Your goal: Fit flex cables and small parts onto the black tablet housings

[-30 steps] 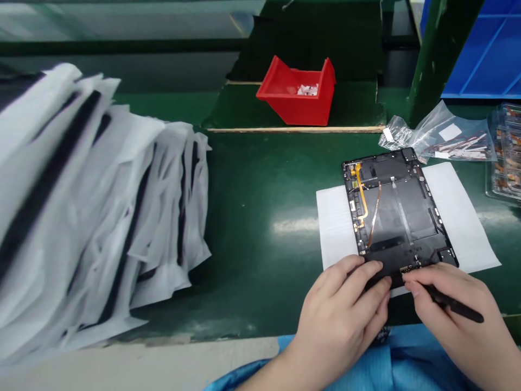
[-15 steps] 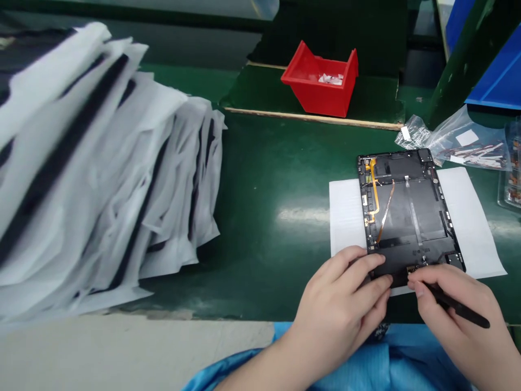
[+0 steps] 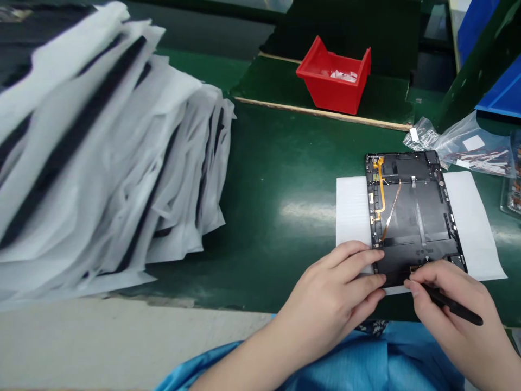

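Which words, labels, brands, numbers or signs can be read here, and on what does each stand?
No text is legible.
White label on the clear bag: too small to read, if printed at all.
Faint marks on the open black device: too small to read.

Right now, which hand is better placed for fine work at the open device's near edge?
Right, likely: the right hand grips a black tool, fingertips at that edge; the left hand, toolless, rests on the device.
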Action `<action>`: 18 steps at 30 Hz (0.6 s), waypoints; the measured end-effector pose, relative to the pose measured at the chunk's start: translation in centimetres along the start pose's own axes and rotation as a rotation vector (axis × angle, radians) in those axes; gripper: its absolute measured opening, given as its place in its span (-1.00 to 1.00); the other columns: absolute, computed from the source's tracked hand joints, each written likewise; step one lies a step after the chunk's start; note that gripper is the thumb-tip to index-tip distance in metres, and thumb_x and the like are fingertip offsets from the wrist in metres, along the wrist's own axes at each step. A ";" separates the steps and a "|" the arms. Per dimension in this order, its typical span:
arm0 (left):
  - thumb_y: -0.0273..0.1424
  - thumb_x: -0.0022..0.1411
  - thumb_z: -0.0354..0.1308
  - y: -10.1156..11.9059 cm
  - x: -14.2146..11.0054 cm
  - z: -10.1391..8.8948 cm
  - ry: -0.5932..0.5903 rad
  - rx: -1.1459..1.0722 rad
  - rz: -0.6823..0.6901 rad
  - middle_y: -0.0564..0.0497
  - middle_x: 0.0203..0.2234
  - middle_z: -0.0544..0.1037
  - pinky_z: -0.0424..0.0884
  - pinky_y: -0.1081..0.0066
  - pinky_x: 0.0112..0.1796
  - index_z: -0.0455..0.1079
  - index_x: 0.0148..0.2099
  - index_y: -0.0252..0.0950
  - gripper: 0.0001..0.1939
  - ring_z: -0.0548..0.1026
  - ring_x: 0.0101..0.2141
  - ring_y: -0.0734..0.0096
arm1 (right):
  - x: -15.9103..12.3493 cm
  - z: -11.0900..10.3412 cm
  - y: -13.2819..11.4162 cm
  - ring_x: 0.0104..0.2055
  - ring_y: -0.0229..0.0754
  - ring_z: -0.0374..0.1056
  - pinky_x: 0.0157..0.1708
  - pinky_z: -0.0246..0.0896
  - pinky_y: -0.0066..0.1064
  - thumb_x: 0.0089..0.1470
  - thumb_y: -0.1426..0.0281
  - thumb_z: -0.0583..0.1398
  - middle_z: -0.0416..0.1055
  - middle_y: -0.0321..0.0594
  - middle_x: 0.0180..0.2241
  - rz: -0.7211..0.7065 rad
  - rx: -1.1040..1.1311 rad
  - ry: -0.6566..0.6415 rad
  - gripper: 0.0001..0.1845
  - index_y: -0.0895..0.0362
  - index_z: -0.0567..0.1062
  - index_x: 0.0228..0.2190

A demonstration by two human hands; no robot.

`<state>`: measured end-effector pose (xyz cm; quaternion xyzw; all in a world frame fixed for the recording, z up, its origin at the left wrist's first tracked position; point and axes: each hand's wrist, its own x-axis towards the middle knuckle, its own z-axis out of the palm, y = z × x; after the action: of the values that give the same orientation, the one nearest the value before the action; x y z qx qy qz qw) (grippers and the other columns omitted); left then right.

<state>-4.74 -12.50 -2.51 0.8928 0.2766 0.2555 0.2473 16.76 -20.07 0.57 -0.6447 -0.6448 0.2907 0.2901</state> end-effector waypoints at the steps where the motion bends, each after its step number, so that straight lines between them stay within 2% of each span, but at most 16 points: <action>1: -0.42 0.32 0.23 0.0 0.0 -0.1 -0.002 -0.006 0.002 -0.07 -0.05 0.60 0.58 0.22 -0.02 0.60 -0.13 -0.24 -0.87 0.49 0.00 0.20 | 0.0 0.0 0.0 -0.44 -0.28 0.40 -0.48 0.28 -0.50 0.18 0.49 0.17 0.47 -0.34 -0.43 -0.003 0.007 -0.001 -0.88 0.04 0.47 -0.35; 10: -0.44 0.34 0.20 -0.3 0.1 -0.4 0.025 -0.025 0.024 -0.08 -0.10 0.61 0.58 0.27 0.00 0.57 -0.17 -0.29 -0.89 0.52 -0.03 0.25 | 0.5 -0.2 0.1 -0.36 -0.26 0.46 -0.41 0.35 -0.49 0.19 0.49 0.20 0.51 -0.31 -0.38 -0.024 0.066 0.007 -0.87 0.03 0.52 -0.32; 13: -0.45 0.36 0.18 -0.5 0.0 -0.5 0.026 -0.032 0.043 -0.09 -0.11 0.61 0.57 0.31 -0.01 0.54 -0.14 -0.32 -0.89 0.55 -0.06 0.30 | 0.7 -0.1 0.0 -0.38 -0.26 0.45 -0.42 0.35 -0.48 0.18 0.52 0.20 0.51 -0.30 -0.38 -0.062 0.063 0.006 -0.86 0.05 0.52 -0.31; 18: -0.44 0.37 0.18 -0.8 -0.1 -0.5 0.001 -0.085 0.029 -0.07 -0.11 0.62 0.56 0.32 0.01 0.46 -0.08 -0.32 -0.89 0.57 -0.06 0.34 | 1.0 0.1 0.0 -0.30 -0.23 0.44 -0.33 0.39 -0.43 0.19 0.55 0.21 0.55 -0.29 -0.35 -0.151 0.053 0.006 -0.82 0.04 0.53 -0.24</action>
<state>-5.39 -11.81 -2.58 0.8853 0.2527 0.2708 0.2812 16.68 -19.06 0.54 -0.5872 -0.6826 0.2831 0.3303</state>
